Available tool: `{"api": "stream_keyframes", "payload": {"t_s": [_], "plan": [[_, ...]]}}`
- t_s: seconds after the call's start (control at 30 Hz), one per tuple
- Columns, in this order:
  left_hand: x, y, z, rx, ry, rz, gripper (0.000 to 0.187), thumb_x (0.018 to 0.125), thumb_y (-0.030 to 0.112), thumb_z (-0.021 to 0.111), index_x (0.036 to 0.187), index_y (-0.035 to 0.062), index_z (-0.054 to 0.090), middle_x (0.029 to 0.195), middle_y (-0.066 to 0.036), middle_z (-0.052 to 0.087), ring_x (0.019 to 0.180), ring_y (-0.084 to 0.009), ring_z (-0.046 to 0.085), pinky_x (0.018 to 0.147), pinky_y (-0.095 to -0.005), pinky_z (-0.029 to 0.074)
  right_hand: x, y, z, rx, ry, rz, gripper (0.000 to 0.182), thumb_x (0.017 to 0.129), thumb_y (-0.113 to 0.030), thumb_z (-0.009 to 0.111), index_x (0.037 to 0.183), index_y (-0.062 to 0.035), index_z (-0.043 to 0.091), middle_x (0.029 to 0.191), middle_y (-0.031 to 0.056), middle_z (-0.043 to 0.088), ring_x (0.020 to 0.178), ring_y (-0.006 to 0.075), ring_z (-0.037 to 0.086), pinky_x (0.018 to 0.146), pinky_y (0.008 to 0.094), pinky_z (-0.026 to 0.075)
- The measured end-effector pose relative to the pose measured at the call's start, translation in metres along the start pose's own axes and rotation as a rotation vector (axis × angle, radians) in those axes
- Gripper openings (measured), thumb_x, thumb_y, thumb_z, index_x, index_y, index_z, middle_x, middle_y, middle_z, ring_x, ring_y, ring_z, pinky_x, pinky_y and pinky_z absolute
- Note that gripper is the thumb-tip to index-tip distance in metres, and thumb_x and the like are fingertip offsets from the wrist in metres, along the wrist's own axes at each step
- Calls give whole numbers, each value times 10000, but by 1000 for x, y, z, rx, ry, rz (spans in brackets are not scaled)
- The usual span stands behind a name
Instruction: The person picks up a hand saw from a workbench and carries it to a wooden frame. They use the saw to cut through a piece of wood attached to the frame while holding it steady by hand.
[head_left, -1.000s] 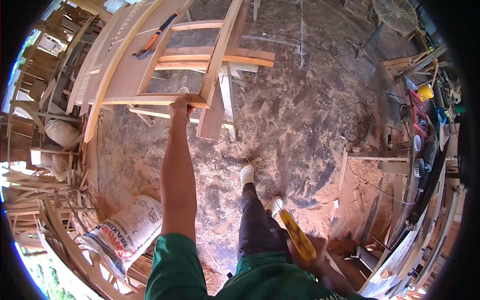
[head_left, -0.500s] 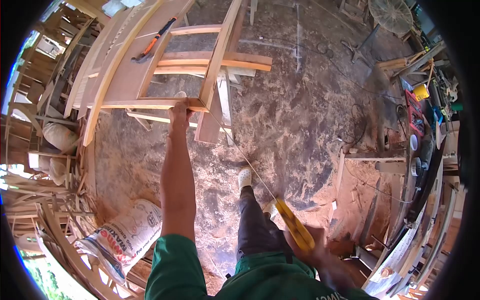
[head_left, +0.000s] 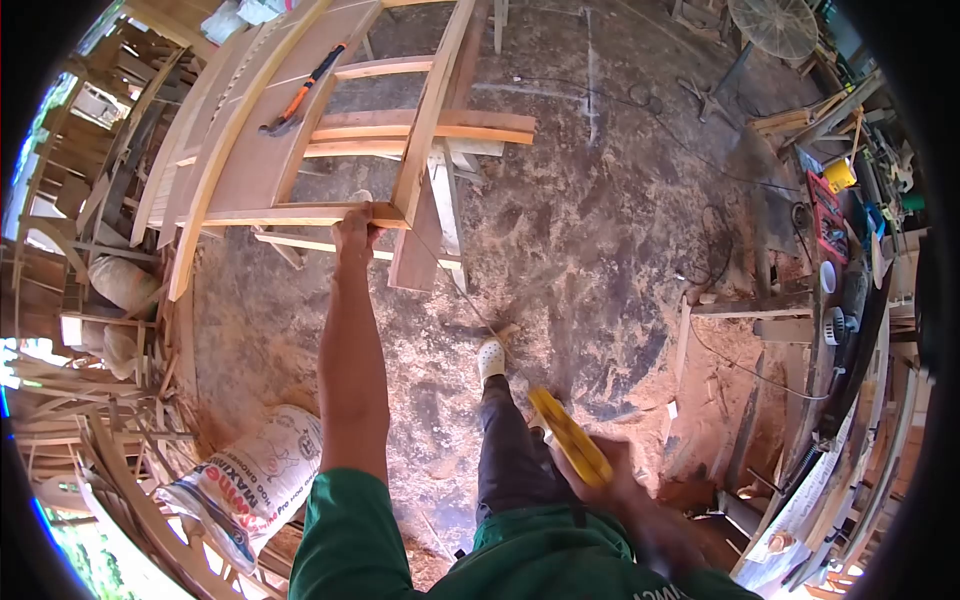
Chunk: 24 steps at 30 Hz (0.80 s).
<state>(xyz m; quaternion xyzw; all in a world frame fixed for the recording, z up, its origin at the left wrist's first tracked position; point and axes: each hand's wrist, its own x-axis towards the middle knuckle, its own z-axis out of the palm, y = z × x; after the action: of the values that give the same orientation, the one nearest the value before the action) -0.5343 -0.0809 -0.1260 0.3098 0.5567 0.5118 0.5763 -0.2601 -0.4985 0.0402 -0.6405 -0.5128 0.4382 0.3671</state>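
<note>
Near its corner, the wooden frame (head_left: 290, 214) is held by my left hand (head_left: 352, 232), its fingers closed around the end rail. My right hand (head_left: 610, 478), partly blurred, is closed on the yellow handle (head_left: 570, 436) of a handsaw. Seen edge-on, the saw's thin blade (head_left: 460, 290) runs up to the joint at the frame's corner, just right of my left hand. A hammer (head_left: 303, 90) with an orange and black handle lies on the panel farther up the frame.
Wooden boards (head_left: 430, 125) and a support lie beneath the frame. Sawdust covers the floor (head_left: 580, 260). A printed sack (head_left: 255, 475) stands at lower left. On the right are a bench with a red tray (head_left: 828, 222), a yellow container (head_left: 840, 175) and cables.
My right hand and the saw handle have shifted up and slightly left, toward the frame. My left hand keeps its grip; the whole view has moved slightly.
</note>
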Motion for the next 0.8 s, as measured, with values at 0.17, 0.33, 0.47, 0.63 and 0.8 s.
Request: {"api": "stream_keyframes", "payload": {"t_s": [0.17,0.33,0.47,0.63,0.8], "plan": [[13,-10,-7,-12,-53,30,200,824,129,660,925,-35,610,869,-114,616,708,-215,636,578,-323,574,50,27,38,2,48,-165,214,774,-101,707,949,3,640,744,150,664,643,248,674,574,312,532],[-8,0,0,14,28,-17,175,829,133,644,922,-13,621,866,-113,617,682,-207,626,567,-303,564,-65,0,-27,-172,-55,77,226,775,-83,694,982,-6,645,766,126,672,665,239,681,592,279,544],[8,-8,-3,-6,-18,5,182,824,150,650,916,-4,624,826,-83,613,653,-186,609,528,-290,535,-21,1,-12,-28,10,-9,203,781,-108,697,950,-8,650,747,132,666,670,232,679,588,284,533],[-2,2,2,39,10,-9,162,823,140,653,906,5,618,827,-81,611,660,-188,613,494,-289,516,65,20,45,8,124,-140,174,787,-155,707,881,-21,651,701,129,650,601,234,656,527,304,506],[6,-8,-5,-36,-66,38,158,823,121,632,898,-17,610,806,-93,610,644,-190,615,485,-290,527,-54,8,-13,-91,47,49,109,792,-112,682,842,-18,658,670,101,642,538,184,640,457,295,486]]}}
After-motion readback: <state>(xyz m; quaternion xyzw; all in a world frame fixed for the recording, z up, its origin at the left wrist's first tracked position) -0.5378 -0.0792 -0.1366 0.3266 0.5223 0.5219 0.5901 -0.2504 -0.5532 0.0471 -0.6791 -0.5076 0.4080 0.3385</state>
